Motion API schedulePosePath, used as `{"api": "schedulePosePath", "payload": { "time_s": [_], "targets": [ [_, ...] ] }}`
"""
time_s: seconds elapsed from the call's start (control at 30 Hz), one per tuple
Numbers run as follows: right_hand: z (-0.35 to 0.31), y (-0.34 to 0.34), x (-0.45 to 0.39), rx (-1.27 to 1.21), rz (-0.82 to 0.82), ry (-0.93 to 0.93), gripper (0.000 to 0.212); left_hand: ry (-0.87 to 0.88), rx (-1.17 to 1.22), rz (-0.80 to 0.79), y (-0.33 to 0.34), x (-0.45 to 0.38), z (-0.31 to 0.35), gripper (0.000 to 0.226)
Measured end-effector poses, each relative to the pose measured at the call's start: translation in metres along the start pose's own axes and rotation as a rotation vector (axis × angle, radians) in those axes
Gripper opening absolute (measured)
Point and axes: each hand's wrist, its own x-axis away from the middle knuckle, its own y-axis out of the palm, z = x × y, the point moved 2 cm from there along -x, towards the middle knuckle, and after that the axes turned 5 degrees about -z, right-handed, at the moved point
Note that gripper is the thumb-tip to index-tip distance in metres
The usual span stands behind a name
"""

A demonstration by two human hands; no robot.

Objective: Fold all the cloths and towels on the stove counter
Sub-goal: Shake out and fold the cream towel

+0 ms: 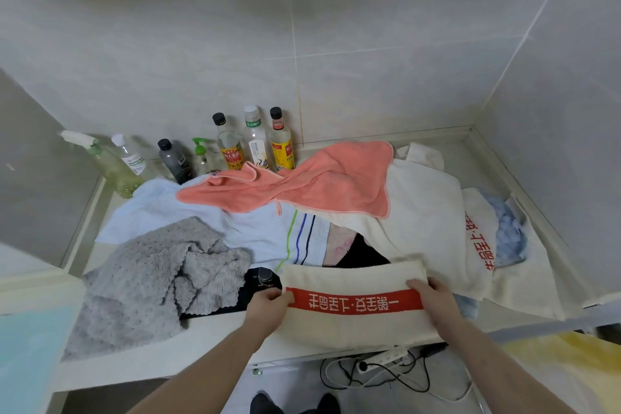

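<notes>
A cream towel with a red printed band [353, 279] lies at the counter's front edge. My left hand [267, 307] pinches its left edge at the red band. On the band's right end, my right hand [433, 296] grips the towel. Behind it lie a crumpled grey cloth [151, 272], a pale blue striped towel [255, 228], a coral cloth [322, 183], a large cream towel with red print [426, 222] and a blue cloth [510, 232] at the far right.
Several bottles [255, 141] and a green spray bottle [107, 161] stand along the back wall at left. A black stove knob [265, 276] shows between the cloths. A power strip with cables [383, 360] lies on the floor below the counter.
</notes>
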Motion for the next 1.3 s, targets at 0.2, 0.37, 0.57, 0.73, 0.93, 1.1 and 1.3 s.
{"api": "schedulePosePath", "payload": {
  "time_s": [0.2, 0.37, 0.57, 0.73, 0.93, 1.1, 1.3],
  "targets": [
    [0.005, -0.026, 0.007, -0.025, -0.125, 0.045, 0.04, -0.064, -0.152, -0.247, 0.022, 0.018, -0.023, 0.019],
    [0.002, -0.03, 0.021, -0.017, -0.236, 0.045, 0.041, -0.046, -0.188, -0.214, 0.026, 0.024, -0.031, 0.028],
    [-0.02, -0.007, 0.049, 0.018, -0.321, -0.04, 0.024, -0.046, -0.212, -0.171, 0.02, 0.028, -0.035, 0.046],
    [-0.035, 0.035, 0.073, 0.034, -0.375, -0.099, 0.02, -0.022, -0.122, -0.112, 0.012, 0.033, -0.036, 0.037],
    [-0.028, 0.104, 0.075, 0.069, -0.432, -0.077, 0.021, -0.025, -0.003, -0.109, 0.004, 0.04, -0.042, 0.028],
    [-0.016, 0.145, 0.07, 0.118, -0.475, -0.085, 0.018, -0.021, 0.028, -0.107, 0.001, 0.044, -0.047, 0.025],
    [0.008, 0.154, 0.063, 0.234, -0.481, -0.086, 0.034, -0.034, 0.012, -0.159, 0.006, 0.044, -0.046, 0.032]
  ]
}}
